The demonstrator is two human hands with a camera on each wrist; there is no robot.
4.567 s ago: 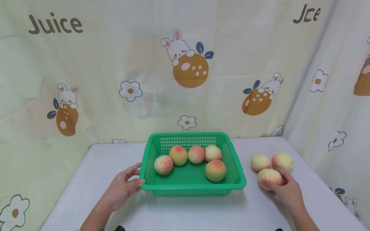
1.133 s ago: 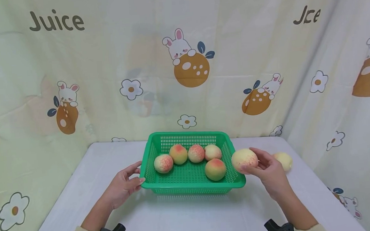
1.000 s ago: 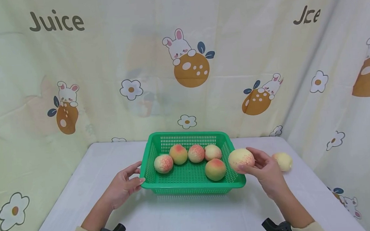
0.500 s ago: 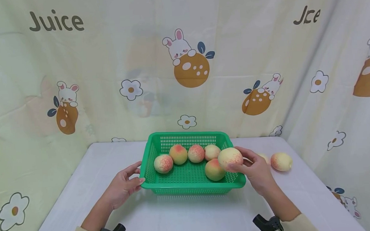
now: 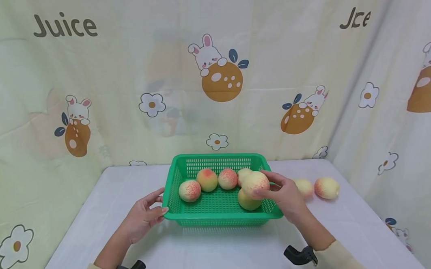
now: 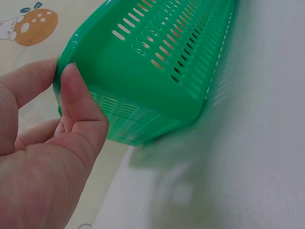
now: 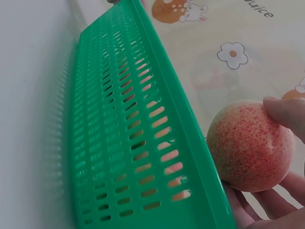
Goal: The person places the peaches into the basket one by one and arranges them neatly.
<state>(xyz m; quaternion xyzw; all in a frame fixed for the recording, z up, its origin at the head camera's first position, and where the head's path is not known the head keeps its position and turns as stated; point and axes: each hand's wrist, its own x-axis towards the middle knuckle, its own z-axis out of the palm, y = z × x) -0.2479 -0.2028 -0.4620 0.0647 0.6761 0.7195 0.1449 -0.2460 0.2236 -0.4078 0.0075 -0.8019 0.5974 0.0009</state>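
Note:
A green plastic basket (image 5: 220, 218) stands mid-table with several peaches inside, among them a red-speckled one (image 5: 190, 191) at the left and an orange-topped one (image 5: 207, 179) behind it. My left hand (image 5: 143, 219) pinches the basket's left rim; thumb and fingers around that rim show in the left wrist view. In my right hand (image 5: 286, 195) is a pale, red-speckled peach (image 5: 255, 183), held above the basket's right side between thumb and fingers. That peach (image 7: 251, 145) appears beyond the basket rim in the right wrist view. It partly hides two peaches in the basket.
Two more peaches lie on the white table to the right: one (image 5: 304, 188) partly behind my right hand, another (image 5: 327, 188) beside it. A printed curtain (image 5: 222, 122) hangs behind the table and along both sides.
My right hand has lifted the peach off the right side of the table and carried it left over the basket. My left hand has stayed on the rim.

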